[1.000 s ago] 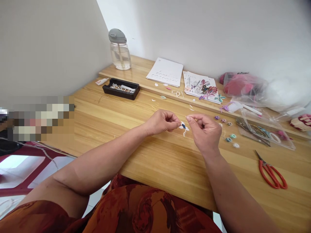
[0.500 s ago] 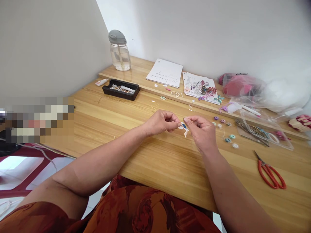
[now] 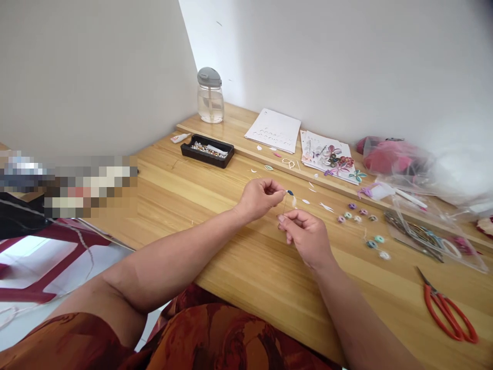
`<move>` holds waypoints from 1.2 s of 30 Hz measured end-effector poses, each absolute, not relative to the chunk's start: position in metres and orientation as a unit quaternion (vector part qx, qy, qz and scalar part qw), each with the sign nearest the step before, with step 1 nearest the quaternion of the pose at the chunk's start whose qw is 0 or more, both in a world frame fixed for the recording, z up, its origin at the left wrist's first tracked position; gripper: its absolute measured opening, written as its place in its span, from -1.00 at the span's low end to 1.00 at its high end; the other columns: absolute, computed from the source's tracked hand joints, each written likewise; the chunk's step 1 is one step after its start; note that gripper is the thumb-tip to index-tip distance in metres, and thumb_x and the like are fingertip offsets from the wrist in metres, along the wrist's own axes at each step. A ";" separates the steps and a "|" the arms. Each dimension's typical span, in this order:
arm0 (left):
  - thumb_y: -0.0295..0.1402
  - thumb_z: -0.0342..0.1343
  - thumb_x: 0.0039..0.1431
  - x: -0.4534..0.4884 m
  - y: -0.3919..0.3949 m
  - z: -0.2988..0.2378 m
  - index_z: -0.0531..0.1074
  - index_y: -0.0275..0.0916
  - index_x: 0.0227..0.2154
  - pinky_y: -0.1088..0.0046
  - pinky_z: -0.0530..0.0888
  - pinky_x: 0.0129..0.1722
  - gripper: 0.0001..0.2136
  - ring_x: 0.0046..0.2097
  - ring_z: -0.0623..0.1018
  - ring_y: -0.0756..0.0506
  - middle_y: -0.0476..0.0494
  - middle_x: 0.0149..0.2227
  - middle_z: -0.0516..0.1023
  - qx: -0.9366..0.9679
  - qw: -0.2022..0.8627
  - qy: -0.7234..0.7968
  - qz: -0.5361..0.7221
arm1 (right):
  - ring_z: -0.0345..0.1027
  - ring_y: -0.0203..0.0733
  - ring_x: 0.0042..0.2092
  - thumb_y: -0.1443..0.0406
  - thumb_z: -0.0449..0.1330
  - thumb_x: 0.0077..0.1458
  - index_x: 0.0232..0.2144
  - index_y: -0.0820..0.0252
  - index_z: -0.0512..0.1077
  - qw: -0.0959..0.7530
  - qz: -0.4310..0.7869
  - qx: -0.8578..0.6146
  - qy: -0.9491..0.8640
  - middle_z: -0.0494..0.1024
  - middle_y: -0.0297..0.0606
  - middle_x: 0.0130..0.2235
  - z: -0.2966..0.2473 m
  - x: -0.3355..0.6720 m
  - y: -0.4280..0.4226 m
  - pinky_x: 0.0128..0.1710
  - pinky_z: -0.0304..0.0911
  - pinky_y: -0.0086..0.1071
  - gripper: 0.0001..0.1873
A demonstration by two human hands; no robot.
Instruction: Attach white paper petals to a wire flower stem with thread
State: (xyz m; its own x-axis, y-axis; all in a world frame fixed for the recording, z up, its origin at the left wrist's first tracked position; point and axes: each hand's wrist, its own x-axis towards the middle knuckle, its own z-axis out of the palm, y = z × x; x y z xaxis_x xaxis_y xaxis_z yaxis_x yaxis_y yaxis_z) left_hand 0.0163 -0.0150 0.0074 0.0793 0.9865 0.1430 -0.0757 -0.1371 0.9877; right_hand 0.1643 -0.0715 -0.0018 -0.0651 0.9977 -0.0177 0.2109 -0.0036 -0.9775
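My left hand [image 3: 261, 198] is closed in a pinch on a small blue-and-white petal piece [image 3: 290, 193], which sticks out past the fingertips above the table. Lower and closer to me, my right hand [image 3: 308, 237] is closed, thumb against fingers, on a thin thread [image 3: 284, 207]. That thread runs up from the right fingertips to the left ones. Fingers cover part of the petal piece and the thread's ends. Just beyond my hands, white paper cut-outs [image 3: 326, 207] lie on the wooden table [image 3: 239, 272].
Red-handled scissors [image 3: 449, 311] lie at the right, near several thread spools [image 3: 372, 244]. Behind are a black tray of beads [image 3: 208, 151], a water bottle [image 3: 210, 97], paper sheets [image 3: 273, 128] and finished flowers [image 3: 339, 159]. A clear case of tools [image 3: 419, 231] stands at right.
My right hand has drawn down and away from the left, and the thread now shows between them. The left hand keeps its pinch. The camera view has shifted, moving the table items right and down.
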 end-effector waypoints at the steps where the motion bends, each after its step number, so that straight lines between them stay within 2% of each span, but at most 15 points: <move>1: -0.36 0.23 -0.02 0.016 -0.014 0.006 0.44 -0.32 -0.51 0.56 0.34 -0.47 -0.87 -0.50 0.39 0.09 0.02 -0.53 0.46 0.551 0.474 0.439 0.528 | 0.14 -0.39 -0.61 0.11 0.31 0.03 -0.49 0.21 0.48 0.420 0.430 -0.540 -0.589 0.45 -0.35 -0.56 0.000 0.164 -0.074 -0.60 0.07 -0.44 -0.73; 5: -0.38 0.21 -0.02 0.014 -0.013 0.003 0.48 -0.32 -0.51 0.56 0.31 -0.46 -0.91 -0.48 0.39 0.08 0.00 -0.52 0.49 0.616 0.406 0.460 0.494 | 0.10 -0.38 -0.56 0.22 0.27 0.10 -0.46 0.19 0.50 0.444 0.260 -0.537 -0.668 0.33 -0.42 -0.59 0.008 0.167 -0.079 -0.54 0.06 -0.44 -0.82; 9: -0.37 0.20 -0.02 0.013 -0.015 0.001 0.51 -0.32 -0.50 0.57 0.31 -0.46 -0.90 -0.46 0.42 0.07 -0.02 -0.51 0.52 0.672 0.433 0.422 0.427 | 0.10 -0.36 -0.53 0.29 0.28 0.11 -0.38 0.17 0.56 0.482 0.070 -0.518 -0.703 0.24 -0.46 -0.59 0.014 0.179 -0.075 -0.46 0.09 -0.41 -0.92; 11: -0.37 0.20 -0.02 0.014 -0.017 0.001 0.52 -0.33 -0.49 0.57 0.32 -0.45 -0.89 -0.46 0.42 0.07 -0.02 -0.50 0.53 0.687 0.457 0.390 0.408 | 0.06 -0.37 -0.54 0.29 0.28 0.12 -0.38 0.17 0.57 0.489 0.048 -0.516 -0.702 0.18 -0.48 -0.61 0.016 0.186 -0.071 -0.47 0.07 -0.41 -0.92; 15: -0.38 0.23 -0.04 0.014 -0.019 0.003 0.51 -0.34 -0.48 0.59 0.31 -0.46 -0.89 -0.48 0.40 0.09 -0.01 -0.51 0.51 0.687 0.523 0.331 0.380 | 0.01 -0.39 -0.55 0.25 0.29 0.10 -0.39 0.19 0.58 0.503 0.109 -0.534 -0.671 0.18 -0.49 -0.62 0.012 0.194 -0.061 -0.51 0.01 -0.43 -0.88; 19: -0.32 0.28 -0.05 0.013 -0.021 0.008 0.50 -0.35 -0.46 0.58 0.31 -0.50 -0.83 -0.52 0.37 0.10 0.00 -0.53 0.47 0.644 0.586 0.316 0.378 | 0.00 -0.39 -0.56 0.16 0.34 0.03 -0.40 0.20 0.58 0.496 0.255 -0.566 -0.607 0.23 -0.47 -0.64 0.001 0.198 -0.051 -0.55 -0.02 -0.44 -0.80; 24: -0.26 0.31 -0.03 0.014 -0.019 0.009 0.44 -0.34 -0.49 0.57 0.33 -0.50 -0.77 -0.53 0.38 0.10 0.01 -0.57 0.43 0.573 0.604 0.328 0.446 | -0.05 -0.44 -0.61 0.11 0.44 -0.15 -0.44 0.19 0.50 0.499 0.484 -0.545 -0.469 0.31 -0.46 -0.61 -0.004 0.191 -0.049 -0.65 -0.15 -0.49 -0.68; 27: -0.28 0.31 -0.02 0.015 -0.016 0.007 0.43 -0.33 -0.47 0.56 0.38 -0.48 -0.77 -0.53 0.40 0.10 0.01 -0.54 0.45 0.521 0.602 0.344 0.498 | -0.01 -0.46 -0.64 0.15 0.47 -0.22 -0.52 0.18 0.42 0.491 0.550 -0.519 -0.433 0.34 -0.46 -0.61 -0.003 0.181 -0.055 -0.68 -0.11 -0.51 -0.66; 32: -0.35 0.26 0.01 0.016 -0.014 0.008 0.41 -0.32 -0.50 0.58 0.37 -0.50 -0.84 -0.55 0.37 0.12 0.04 -0.56 0.41 0.490 0.558 0.392 0.542 | 0.10 -0.42 -0.62 0.14 0.40 -0.06 -0.50 0.20 0.46 0.469 0.506 -0.520 -0.504 0.41 -0.40 -0.58 -0.001 0.171 -0.066 -0.64 0.02 -0.49 -0.72; 36: -0.37 0.25 -0.01 0.015 -0.013 0.007 0.41 -0.31 -0.52 0.59 0.33 -0.54 -0.86 -0.55 0.38 0.11 0.04 -0.57 0.42 0.530 0.516 0.434 0.515 | 0.05 -0.41 -0.59 0.19 0.32 0.06 -0.47 0.20 0.48 0.483 0.342 -0.538 -0.600 0.31 -0.44 -0.60 0.007 0.172 -0.073 -0.60 -0.01 -0.47 -0.80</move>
